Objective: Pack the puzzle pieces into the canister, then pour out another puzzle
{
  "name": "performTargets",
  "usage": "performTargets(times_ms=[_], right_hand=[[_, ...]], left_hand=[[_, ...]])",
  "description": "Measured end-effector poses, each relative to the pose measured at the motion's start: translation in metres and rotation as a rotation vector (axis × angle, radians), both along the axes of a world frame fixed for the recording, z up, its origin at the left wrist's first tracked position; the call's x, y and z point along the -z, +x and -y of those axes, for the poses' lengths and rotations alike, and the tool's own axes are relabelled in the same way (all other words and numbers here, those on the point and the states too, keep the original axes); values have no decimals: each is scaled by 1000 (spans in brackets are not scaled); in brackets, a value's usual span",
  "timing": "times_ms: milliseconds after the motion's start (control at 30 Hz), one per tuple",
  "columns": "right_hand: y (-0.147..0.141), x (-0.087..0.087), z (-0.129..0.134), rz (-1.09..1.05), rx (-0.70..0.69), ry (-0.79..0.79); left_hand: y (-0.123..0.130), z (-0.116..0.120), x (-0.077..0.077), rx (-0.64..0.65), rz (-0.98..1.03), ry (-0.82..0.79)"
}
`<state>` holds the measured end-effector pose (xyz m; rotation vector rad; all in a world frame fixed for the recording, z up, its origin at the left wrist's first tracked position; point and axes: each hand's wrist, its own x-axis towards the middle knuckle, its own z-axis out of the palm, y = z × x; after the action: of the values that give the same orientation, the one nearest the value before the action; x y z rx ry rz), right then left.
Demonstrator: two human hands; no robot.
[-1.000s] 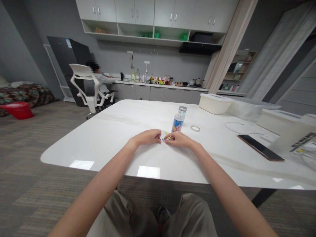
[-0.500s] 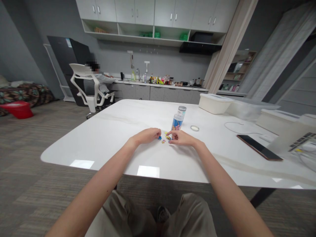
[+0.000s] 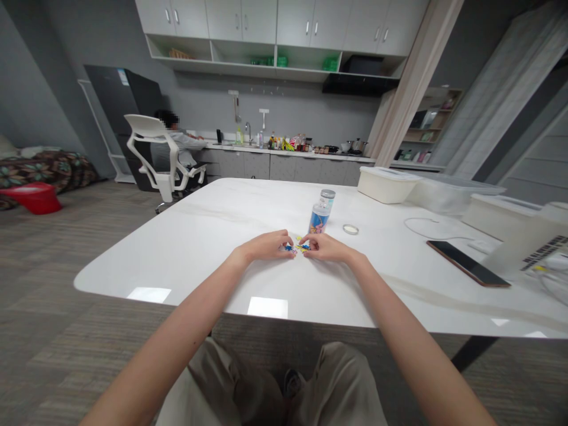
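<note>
Several small puzzle pieces in blue and yellow lie on the white table, between my two hands. My left hand is closed, its thumb and fingertips round a blue piece. From the other side my right hand pinches a blue and yellow piece at its fingertips. Just behind the right hand stands a clear bottle with a blue and pink label, and a container with a grey lid stands behind it. A round lid lies to the right.
On the right of the table are a phone, a white cable, a cream box and a clear plastic box. A person sits in a white chair beyond the table's left side.
My left hand's thumb and fingers have moved slightly right and now close round the blue piece. The right hand's fingertips have shifted a little with the piece.
</note>
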<state>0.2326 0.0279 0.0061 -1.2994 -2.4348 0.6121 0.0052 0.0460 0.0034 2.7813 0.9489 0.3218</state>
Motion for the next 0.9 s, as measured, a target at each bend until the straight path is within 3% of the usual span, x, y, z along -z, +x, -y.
performTargets(times_ms=[600,900], right_hand=[[-2,1,-2,23,7,-42],[0,2,-3,-25,10,-84]], left_hand=[[1,-2,2,46,-26,14],[0,-4,4,-8,24,-23]])
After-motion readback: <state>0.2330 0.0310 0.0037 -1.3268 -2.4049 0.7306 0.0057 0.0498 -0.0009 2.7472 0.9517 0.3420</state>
